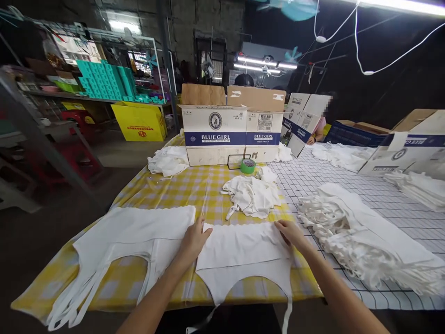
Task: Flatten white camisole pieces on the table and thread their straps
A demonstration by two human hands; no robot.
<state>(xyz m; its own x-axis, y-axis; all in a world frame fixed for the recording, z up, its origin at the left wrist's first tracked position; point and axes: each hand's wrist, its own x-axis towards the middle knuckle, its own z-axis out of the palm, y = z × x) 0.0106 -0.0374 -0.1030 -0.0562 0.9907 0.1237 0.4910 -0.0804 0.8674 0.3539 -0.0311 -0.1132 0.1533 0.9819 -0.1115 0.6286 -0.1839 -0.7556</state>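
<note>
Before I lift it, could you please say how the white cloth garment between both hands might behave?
The white cloth garment will probably flop, since its narrow straps dangle. It seems light, apparently thin fabric. With left hand and right hand at its far corners, the middle may sag.

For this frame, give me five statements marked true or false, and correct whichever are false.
1. Both the left hand and right hand touch the flat white fabric garment between them. True.
2. A white garment stack with bunched straps lies on the black-and-white grid cloth. True.
3. The round green tape roll sits on that grid cloth. False: it sits on the yellow-and-white checked cloth.
4. The upright white-and-blue cardboard box has its top flaps closed. False: raised flaps show.
5. White strapped fabric lies left of the left hand. True.
</note>
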